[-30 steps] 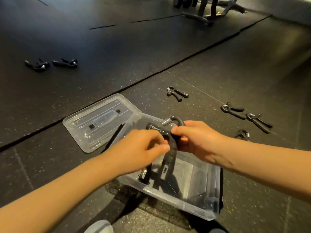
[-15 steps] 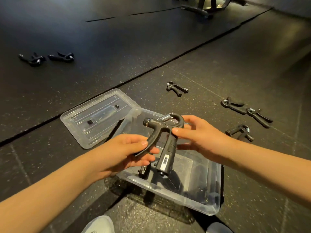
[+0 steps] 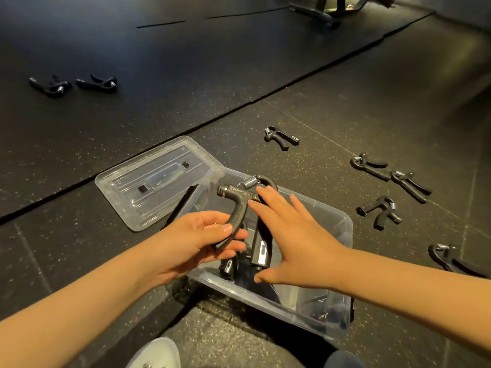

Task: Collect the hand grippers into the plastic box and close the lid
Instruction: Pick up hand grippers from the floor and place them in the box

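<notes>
Left grip (image 3: 196, 243) pinches hand gripper (image 3: 238, 208) by one handle, spring end away; right grip (image 3: 297, 235) spread.

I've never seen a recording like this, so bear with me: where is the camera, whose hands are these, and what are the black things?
No machine here: a person wears one camera on the head, looking down at their own bare hands. The left hand grips a black hand gripper, a spring exercise tool, by one handle above a clear plastic box. The right hand is open beside it, fingers straight. The lid lies on the rubber floor beside the box. Five loose grippers lie to the right, two more far left.
</notes>
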